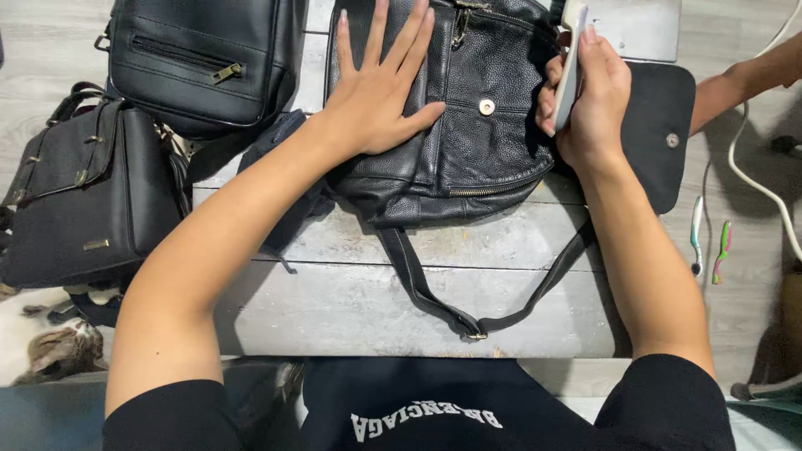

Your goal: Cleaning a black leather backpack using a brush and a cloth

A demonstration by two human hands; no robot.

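I press my left hand (pixel 380 92) flat, fingers spread, on the black bag (pixel 468 125) at the tabletop's (pixel 351 309) far middle, pinning it so it won't slide. My right hand (pixel 589 100) is closed around a slim white tool (pixel 571 71), possibly a brush, at the bag's right edge beside the opened flap (pixel 664 138). Two other bags (pixel 92 192) lie aside at left.

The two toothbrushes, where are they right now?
In the head view the two toothbrushes lie on the floor at the right, just past the black bag's open flap and the right hand.
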